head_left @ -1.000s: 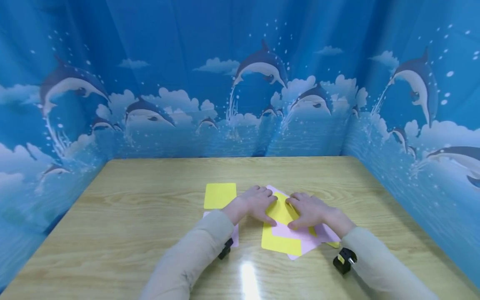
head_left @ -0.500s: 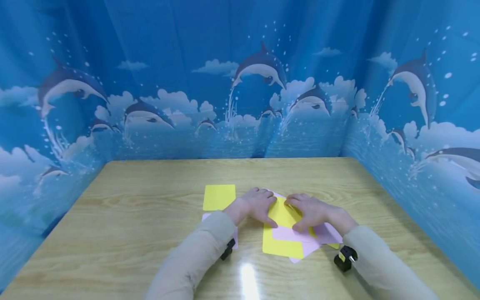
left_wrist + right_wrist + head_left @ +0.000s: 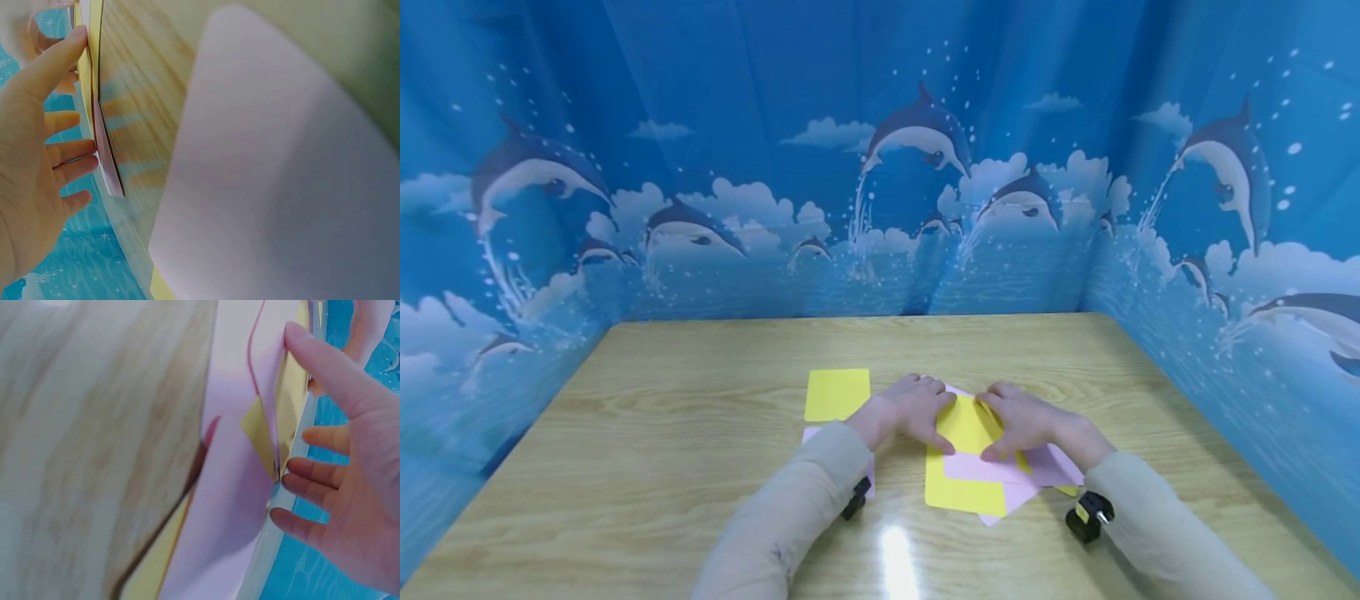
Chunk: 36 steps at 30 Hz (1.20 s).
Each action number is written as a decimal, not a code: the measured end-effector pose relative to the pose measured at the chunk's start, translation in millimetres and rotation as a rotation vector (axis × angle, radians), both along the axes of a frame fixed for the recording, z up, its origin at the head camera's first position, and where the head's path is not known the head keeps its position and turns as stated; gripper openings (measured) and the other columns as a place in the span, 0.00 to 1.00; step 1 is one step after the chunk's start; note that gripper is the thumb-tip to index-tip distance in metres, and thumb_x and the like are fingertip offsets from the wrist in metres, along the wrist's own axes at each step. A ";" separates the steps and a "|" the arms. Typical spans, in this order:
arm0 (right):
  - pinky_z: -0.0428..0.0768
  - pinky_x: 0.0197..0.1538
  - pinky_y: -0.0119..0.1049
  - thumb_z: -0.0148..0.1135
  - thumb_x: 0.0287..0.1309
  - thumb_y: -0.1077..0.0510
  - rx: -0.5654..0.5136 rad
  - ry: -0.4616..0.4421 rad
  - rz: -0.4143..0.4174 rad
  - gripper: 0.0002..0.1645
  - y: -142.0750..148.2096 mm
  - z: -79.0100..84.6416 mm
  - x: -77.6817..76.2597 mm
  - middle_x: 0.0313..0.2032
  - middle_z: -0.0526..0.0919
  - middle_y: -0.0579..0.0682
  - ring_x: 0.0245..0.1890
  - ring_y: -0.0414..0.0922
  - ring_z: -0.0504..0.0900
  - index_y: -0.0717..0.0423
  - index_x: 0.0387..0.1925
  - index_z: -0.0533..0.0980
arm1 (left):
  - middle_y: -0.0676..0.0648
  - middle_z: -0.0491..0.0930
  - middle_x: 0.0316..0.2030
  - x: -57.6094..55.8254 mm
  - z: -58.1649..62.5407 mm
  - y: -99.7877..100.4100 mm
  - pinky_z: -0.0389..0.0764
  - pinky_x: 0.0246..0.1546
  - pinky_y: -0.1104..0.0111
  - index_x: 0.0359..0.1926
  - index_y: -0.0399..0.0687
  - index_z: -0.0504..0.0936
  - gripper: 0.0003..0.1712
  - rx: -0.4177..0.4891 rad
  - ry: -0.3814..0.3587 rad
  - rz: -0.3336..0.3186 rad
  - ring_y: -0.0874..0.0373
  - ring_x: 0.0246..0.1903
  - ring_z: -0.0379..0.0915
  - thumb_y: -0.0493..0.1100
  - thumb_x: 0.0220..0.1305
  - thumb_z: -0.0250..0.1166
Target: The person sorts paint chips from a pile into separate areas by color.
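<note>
A loose pile of yellow and pink cards lies right of the middle of the table. The top yellow card (image 3: 962, 423) sits between my two hands, over a pink card (image 3: 976, 468) and another yellow card (image 3: 962, 493). My left hand (image 3: 908, 411) touches the pile's left edge with fingers extended and spread. Opposite it, my right hand (image 3: 1024, 421) has thumb and relaxed fingers at the top yellow card's right side, where that card bows up slightly. The right wrist view shows pink cards (image 3: 231, 462) fanned unevenly beneath the right hand (image 3: 350, 450).
To the left, a separate yellow card (image 3: 837, 394) lies flat, with a pink card (image 3: 871, 482) nearer me, partly hidden by my left forearm. A blue dolphin curtain (image 3: 760, 150) stands behind the wooden table (image 3: 647, 433) and along its sides.
The pile has shifted slightly to the right and towards me, and less of its pink far corner shows. My hands stay around it, the right one moving only a little.
</note>
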State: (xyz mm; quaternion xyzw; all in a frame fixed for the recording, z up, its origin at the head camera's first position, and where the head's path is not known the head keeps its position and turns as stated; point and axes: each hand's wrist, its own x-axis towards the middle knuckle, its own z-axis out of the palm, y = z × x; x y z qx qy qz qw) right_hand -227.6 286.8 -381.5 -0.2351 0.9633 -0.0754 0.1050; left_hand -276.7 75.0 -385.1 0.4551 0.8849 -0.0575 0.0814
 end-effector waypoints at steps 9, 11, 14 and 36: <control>0.71 0.44 0.41 0.71 0.36 0.34 0.036 -0.055 -0.065 0.59 -6.7 2.0 -4.6 0.47 0.66 0.54 0.42 0.47 0.67 0.64 0.63 0.62 | 0.51 0.60 0.66 1.4 0.8 0.5 0.51 0.66 0.60 0.68 0.54 0.59 0.49 0.005 -0.034 0.009 0.55 0.65 0.52 0.74 0.52 0.54; 0.71 0.44 0.41 0.72 0.35 0.34 0.038 -0.057 -0.068 0.59 -6.9 1.9 -5.2 0.46 0.66 0.53 0.42 0.47 0.67 0.65 0.63 0.62 | 0.51 0.59 0.66 1.7 0.5 0.5 0.50 0.66 0.61 0.69 0.54 0.59 0.49 0.007 -0.037 0.006 0.55 0.66 0.52 0.74 0.52 0.54; 0.70 0.43 0.40 0.72 0.34 0.34 0.040 -0.050 -0.062 0.61 -6.7 2.1 -5.8 0.44 0.65 0.52 0.42 0.46 0.65 0.66 0.63 0.61 | 0.51 0.60 0.66 1.3 -0.5 0.8 0.50 0.66 0.61 0.69 0.55 0.59 0.49 0.007 -0.036 0.001 0.55 0.65 0.53 0.74 0.52 0.55; 0.70 0.46 0.42 0.74 0.31 0.34 0.060 -0.044 -0.060 0.61 -10.3 5.3 -7.0 0.45 0.65 0.53 0.43 0.47 0.65 0.67 0.61 0.62 | 0.49 0.62 0.63 0.2 -1.6 2.8 0.54 0.65 0.63 0.66 0.50 0.63 0.50 0.039 -0.037 0.000 0.55 0.62 0.56 0.74 0.50 0.57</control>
